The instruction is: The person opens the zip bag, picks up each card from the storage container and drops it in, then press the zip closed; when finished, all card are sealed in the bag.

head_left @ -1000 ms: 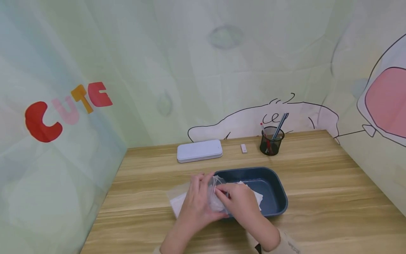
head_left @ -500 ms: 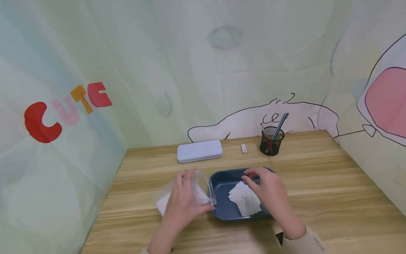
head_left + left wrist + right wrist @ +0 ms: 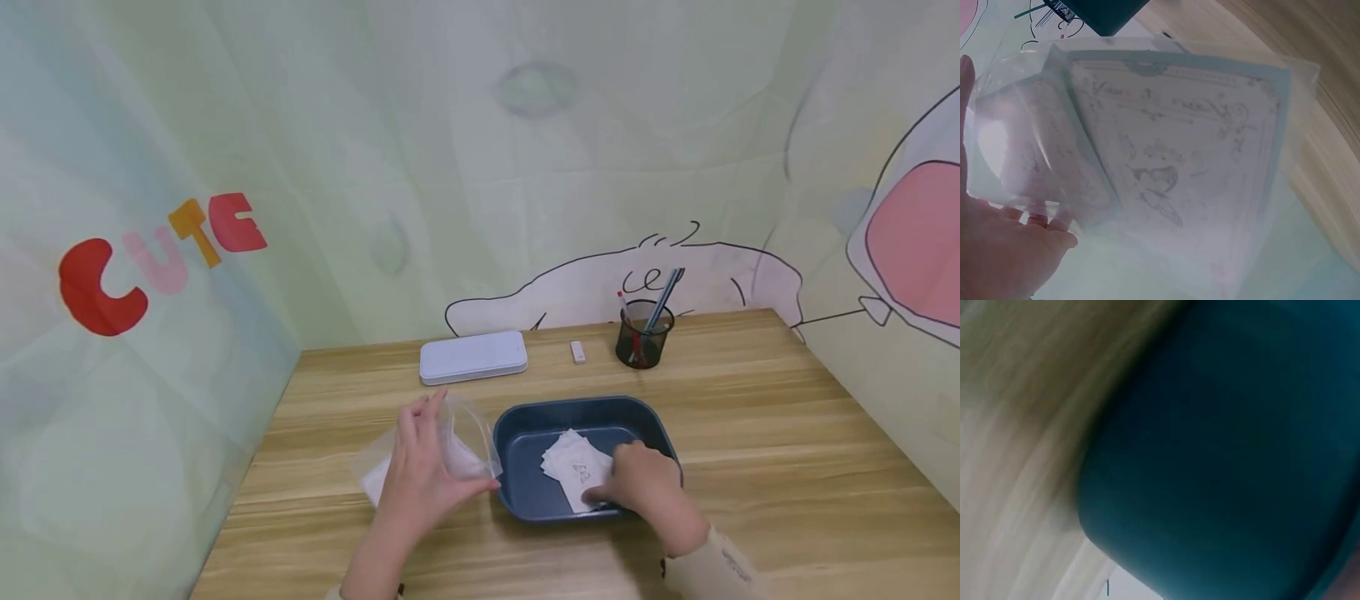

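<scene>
My left hand [image 3: 420, 471] holds a clear zip bag [image 3: 472, 437] by its mouth, with the thumb and fingers spread apart and the mouth gaping to the right. White printed cards [image 3: 1166, 156] with a butterfly drawing and a pale border show through the plastic in the left wrist view. Inside the dark blue tray [image 3: 517, 479] lies a fanned stack of white printed cards [image 3: 573, 462]. With curled fingers my right hand [image 3: 645, 479] pinches the near right edge of the top card. In the right wrist view only the tray's outer side [image 3: 1222, 456] fills the picture; the fingertips are hidden.
Along the back of the wooden table [image 3: 360, 367] are a pale lilac case [image 3: 472, 358], a small whitish eraser-like block [image 3: 577, 352] and a black mesh cup [image 3: 641, 342] with pens. A printed cloth hangs behind and at both sides.
My right hand has left the bag's mouth, moved right, and come down onto the cards in the tray. With the bag, my left hand has shifted left, off the tray.
</scene>
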`<control>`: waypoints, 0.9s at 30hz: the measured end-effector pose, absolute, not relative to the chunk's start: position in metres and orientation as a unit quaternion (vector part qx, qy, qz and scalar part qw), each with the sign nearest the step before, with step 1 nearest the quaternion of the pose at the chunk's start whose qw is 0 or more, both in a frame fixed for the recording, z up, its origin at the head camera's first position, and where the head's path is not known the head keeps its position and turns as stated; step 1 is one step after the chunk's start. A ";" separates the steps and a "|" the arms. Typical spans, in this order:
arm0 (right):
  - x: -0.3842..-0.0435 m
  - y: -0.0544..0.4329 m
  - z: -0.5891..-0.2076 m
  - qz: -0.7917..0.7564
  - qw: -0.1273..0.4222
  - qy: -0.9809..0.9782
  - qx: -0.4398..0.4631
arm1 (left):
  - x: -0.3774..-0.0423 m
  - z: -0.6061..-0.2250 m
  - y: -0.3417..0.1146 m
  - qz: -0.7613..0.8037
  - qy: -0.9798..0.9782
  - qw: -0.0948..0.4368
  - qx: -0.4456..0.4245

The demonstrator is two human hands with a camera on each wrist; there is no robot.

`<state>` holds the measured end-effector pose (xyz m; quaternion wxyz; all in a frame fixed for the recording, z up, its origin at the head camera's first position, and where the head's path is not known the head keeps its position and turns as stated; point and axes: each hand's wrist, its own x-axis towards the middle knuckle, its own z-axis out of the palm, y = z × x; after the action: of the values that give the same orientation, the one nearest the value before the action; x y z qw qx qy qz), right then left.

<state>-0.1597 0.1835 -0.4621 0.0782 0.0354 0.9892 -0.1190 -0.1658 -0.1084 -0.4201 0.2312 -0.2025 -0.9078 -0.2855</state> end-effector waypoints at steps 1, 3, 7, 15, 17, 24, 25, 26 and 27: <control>-0.160 0.183 -0.463 -0.113 0.082 0.989 0.037 | -0.166 -0.420 -0.108 -0.286 -0.908 0.231 -0.201; -0.160 0.182 -0.463 -0.107 0.090 0.989 0.039 | -0.165 -0.420 -0.108 -0.290 -0.908 0.229 -0.200; -0.161 0.180 -0.461 -0.089 0.115 0.988 0.044 | -0.165 -0.420 -0.108 -0.293 -0.907 0.227 -0.197; -0.163 0.179 -0.457 -0.085 0.126 0.987 0.045 | -0.165 -0.422 -0.108 -0.301 -0.900 0.237 -0.210; -0.162 0.181 -0.458 -0.093 0.118 0.988 0.045 | -0.165 -0.422 -0.108 -0.302 -0.899 0.237 -0.210; -0.163 0.186 -0.460 -0.155 0.061 0.986 0.034 | -0.165 -0.422 -0.107 -0.302 -0.898 0.236 -0.215; -0.163 0.186 -0.460 -0.166 0.048 0.984 0.030 | -0.165 -0.422 -0.107 -0.302 -0.898 0.236 -0.215; -0.163 0.187 -0.459 -0.180 0.038 0.983 0.024 | -0.165 -0.422 -0.107 -0.301 -0.899 0.236 -0.215; -0.164 0.188 -0.459 -0.191 0.028 0.981 0.018 | -0.165 -0.422 -0.107 -0.300 -0.899 0.235 -0.216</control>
<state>-0.1636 0.1878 -0.4588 0.0277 0.0182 0.9810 -0.1912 -0.1650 -0.1073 -0.4219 0.2352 -0.2159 -0.8989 -0.3002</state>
